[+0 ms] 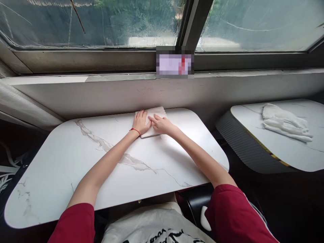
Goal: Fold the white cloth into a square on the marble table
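Note:
A folded white cloth (158,113) lies on the white marble-patterned table (113,185), close to its far edge by the wall. My left hand (141,122) is pressed flat on the left part of the cloth, fingers stretched forward, a thin red band around the wrist. On the cloth's right part rests my right hand (162,124), its index finger pointing left toward my left hand and its thumb spread away from it. The remaining fingers of that hand are partly hidden beneath it.
To the right stands a second marble-patterned table (253,116) with a crumpled white cloth (286,123) on it. A wall (101,96) with a window ledge (121,78) runs behind both tables. A blurred-out label (174,64) is at the window frame.

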The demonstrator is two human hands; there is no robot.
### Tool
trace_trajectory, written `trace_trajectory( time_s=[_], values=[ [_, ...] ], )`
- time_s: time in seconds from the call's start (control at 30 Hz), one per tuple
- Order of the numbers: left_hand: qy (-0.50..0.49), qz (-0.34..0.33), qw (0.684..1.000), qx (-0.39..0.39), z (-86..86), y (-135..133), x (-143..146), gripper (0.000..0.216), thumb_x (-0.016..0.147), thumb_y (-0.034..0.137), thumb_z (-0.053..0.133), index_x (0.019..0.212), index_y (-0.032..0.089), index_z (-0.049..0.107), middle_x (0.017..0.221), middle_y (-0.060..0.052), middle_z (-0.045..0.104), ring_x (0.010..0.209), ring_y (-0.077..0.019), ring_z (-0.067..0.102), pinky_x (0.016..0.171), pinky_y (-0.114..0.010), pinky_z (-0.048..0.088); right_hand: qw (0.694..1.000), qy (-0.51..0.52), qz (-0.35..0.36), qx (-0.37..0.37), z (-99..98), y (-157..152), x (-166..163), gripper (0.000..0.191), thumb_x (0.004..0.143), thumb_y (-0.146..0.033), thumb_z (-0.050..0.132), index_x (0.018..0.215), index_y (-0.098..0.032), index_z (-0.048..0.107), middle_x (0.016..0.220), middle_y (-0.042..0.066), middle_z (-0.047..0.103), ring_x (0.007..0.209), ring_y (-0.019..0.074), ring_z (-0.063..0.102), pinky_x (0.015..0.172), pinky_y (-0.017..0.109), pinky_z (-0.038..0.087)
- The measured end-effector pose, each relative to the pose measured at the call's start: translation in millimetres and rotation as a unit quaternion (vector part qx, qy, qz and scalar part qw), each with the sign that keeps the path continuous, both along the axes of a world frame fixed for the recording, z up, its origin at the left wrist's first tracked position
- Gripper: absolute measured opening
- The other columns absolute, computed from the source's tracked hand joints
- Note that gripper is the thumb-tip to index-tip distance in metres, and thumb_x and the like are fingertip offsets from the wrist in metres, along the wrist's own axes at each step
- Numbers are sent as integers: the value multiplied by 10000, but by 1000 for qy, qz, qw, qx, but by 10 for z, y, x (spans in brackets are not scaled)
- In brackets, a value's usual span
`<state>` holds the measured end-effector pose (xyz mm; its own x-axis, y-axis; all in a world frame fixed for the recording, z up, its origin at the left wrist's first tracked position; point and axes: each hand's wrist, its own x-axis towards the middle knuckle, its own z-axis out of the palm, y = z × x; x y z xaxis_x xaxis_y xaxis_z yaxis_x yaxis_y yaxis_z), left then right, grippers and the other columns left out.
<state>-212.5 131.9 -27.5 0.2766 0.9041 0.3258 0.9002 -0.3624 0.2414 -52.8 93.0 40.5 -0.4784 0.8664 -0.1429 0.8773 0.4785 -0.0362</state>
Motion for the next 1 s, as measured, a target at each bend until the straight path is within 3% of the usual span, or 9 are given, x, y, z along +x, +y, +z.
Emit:
trace_trajectory(
  time_s=[0.1, 0.3, 0.4, 0.57, 0.8, 0.87, 1.0],
  values=[
    [-3, -3, 1000, -6, -37, 40, -75, 553, 957, 359, 384, 1424, 71, 454, 1535, -181, 441, 1450, -288, 369, 1201, -454, 294, 998, 35, 34, 43, -252, 214, 107, 603, 975, -176, 279, 1576, -139, 286, 1633, 206, 247, 1497, 288, 277, 1085, 486, 331],
    [2, -11, 1000, -7, -78, 48, -161, 556, 972, 364, 359, 1447, 85, 437, 1564, -162, 406, 1471, -275, 334, 1209, -450, 279, 979, 96, 93, 157, -584, 408, 243, 565, 1008, -246, 235, 1559, -194, 346, 1619, 162, 309, 1470, 292, 286, 1007, 450, 329],
    [-4, -15, 1000, -1, -68, 37, -155, 553, 968, 381, 380, 1446, 111, 445, 1557, -156, 419, 1461, -282, 351, 1201, -470, 293, 976, 80, 101, 177, -557, 397, 216, 545, 1009, -243, 259, 1534, -173, 391, 1575, 186, 380, 1430, 296, 335, 970, 419, 328],
    [-5, -32, 999, -16, -5, -36, -127, 570, 958, 385, 405, 1442, 87, 449, 1560, -173, 410, 1469, -281, 338, 1205, -460, 285, 984, 39, 69, 157, -330, 258, 144, 490, 1033, -260, 280, 1436, -101, 508, 1359, 234, 587, 1252, 293, 529, 909, 367, 349],
    [-28, -187, 981, -38, 66, -315, 111, 547, 939, 380, 429, 1416, 121, 502, 1520, -149, 472, 1422, -266, 408, 1193, -458, 305, 995, -17, -36, 88, -71, -416, 402, 411, 1022, -209, 302, 1276, -100, 606, 1095, 159, 717, 1011, 256, 665, 881, 335, 392],
    [-36, -232, 971, -40, 76, -431, 208, 523, 933, 373, 444, 1398, 150, 528, 1501, -134, 498, 1408, -262, 426, 1188, -462, 312, 994, -11, -64, 88, -108, -723, 478, 426, 1024, -238, 312, 1321, -81, 574, 1126, 180, 704, 1084, 282, 650, 895, 355, 414],
    [-57, -302, 950, -49, 75, -690, 403, 485, 934, 340, 443, 1373, 163, 553, 1470, -123, 531, 1385, -257, 452, 1170, -451, 338, 977, 71, -157, 123, -312, -1381, 536, 476, 1016, -251, 319, 1422, -78, 497, 1440, 216, 540, 1375, 316, 473, 1009, 420, 427]
  ],
)
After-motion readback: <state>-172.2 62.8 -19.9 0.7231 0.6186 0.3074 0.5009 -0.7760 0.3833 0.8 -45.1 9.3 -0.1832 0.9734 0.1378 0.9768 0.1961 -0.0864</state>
